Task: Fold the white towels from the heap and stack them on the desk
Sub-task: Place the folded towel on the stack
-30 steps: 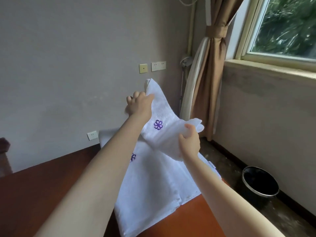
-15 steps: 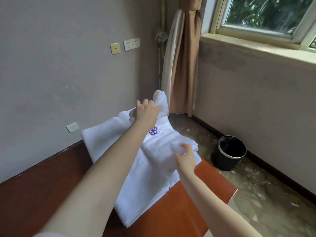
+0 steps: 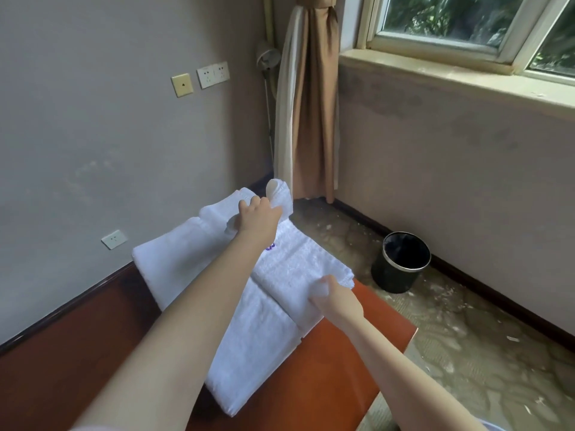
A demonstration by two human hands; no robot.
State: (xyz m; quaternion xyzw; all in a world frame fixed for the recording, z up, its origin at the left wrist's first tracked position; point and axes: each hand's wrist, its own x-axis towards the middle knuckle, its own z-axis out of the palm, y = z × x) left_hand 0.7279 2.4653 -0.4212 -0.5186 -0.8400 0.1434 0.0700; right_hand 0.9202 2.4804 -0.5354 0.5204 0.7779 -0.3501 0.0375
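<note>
We see a folded towel point(image 3: 298, 269) lying atop the white stack point(image 3: 258, 346) on the tabletop point(image 3: 326, 377). The left hand point(image 3: 259, 214) grips its far end with curled fingers, and the right hand point(image 3: 334, 295) pinches its near corner. Release remains; the heap is apparently outside the view.

Layout, clock directions taken from the stack's middle.
- The desk point(image 3: 336, 368) takes the lower field, with its far edge along the wall point(image 3: 93, 135).
- The stack point(image 3: 258, 353) lies on the desk, running from 7 to 1 o'clock.
- One towel point(image 3: 298, 269) lies on top of the stack, toward the 1 o'clock end.
- The left hand point(image 3: 258, 213) grips the towel's far end at 12; the right hand point(image 3: 334, 298) pinches its near corner at 3.
- The bin point(image 3: 401, 262) stands on the floor beyond the desk, at 2.
- The curtain point(image 3: 311, 104) hangs in the corner behind, at 12, and the window point(image 3: 466, 23) is at 1.
- The sockets point(image 3: 213, 74) are on the wall at 11, high.
</note>
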